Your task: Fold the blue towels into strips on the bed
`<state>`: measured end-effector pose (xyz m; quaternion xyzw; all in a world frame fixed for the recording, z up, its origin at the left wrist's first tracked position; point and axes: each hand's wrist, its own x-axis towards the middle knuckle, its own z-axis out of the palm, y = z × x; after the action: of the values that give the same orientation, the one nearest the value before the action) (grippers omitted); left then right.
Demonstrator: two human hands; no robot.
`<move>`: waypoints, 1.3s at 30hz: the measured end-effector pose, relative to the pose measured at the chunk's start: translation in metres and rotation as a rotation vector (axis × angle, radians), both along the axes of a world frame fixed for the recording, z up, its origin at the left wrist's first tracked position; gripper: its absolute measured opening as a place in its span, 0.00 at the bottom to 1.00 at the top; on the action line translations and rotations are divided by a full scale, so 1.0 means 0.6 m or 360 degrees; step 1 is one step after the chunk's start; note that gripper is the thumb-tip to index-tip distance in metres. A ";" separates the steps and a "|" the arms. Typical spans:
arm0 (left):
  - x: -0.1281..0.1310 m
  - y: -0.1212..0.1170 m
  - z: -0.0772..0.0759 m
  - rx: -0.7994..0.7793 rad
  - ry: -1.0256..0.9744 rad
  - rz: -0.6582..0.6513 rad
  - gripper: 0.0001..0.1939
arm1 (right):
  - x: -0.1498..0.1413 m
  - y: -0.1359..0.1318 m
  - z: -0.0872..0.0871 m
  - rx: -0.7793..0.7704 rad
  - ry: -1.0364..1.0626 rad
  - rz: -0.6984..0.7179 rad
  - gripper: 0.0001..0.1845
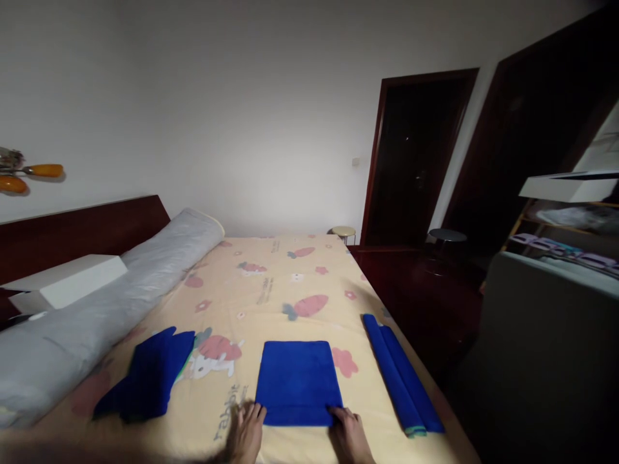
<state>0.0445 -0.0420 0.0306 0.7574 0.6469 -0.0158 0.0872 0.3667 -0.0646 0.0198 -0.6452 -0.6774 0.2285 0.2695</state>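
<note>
A blue towel (pixel 298 377) lies flat on the bed in a near-square shape, with a narrow folded strip along its near edge. My left hand (pixel 248 430) grips the near left corner, fingers closed on the strip's end. At the near right corner, my right hand (pixel 352 433) pinches the other end of that strip. To the right, rolled blue towels (pixel 399 374) with green hems lie lengthwise near the bed's edge. A crumpled blue towel (pixel 149 374) with a green edge lies loosely to the left.
The bed (pixel 271 309) has a yellow sheet printed with carrots and rabbits. A long grey bolster (pixel 126 303) and a white box (pixel 72 280) are by the headboard (pixel 120 216). Stools (pixel 447 236) and a loaded shelf (pixel 570 225) stand beyond the right edge.
</note>
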 end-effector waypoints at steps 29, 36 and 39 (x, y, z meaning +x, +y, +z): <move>0.130 -0.051 -0.057 0.0167 -0.0305 -0.0459 0.32 | -0.119 -0.025 -0.037 0.0135 -0.0374 0.0272 0.25; -0.018 -0.038 -0.057 0.0187 -0.0145 -0.0399 0.30 | 0.020 -0.048 -0.100 0.0124 -0.0456 0.0067 0.33; -0.001 -0.036 -0.062 0.0284 -0.0126 -0.0348 0.32 | 0.001 -0.047 -0.093 0.0093 -0.0424 0.0074 0.33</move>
<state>0.0441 -0.0638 -0.0068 0.8282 0.5553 0.0622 0.0428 0.3674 -0.0928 -0.0363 -0.6459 -0.7282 0.1272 0.1906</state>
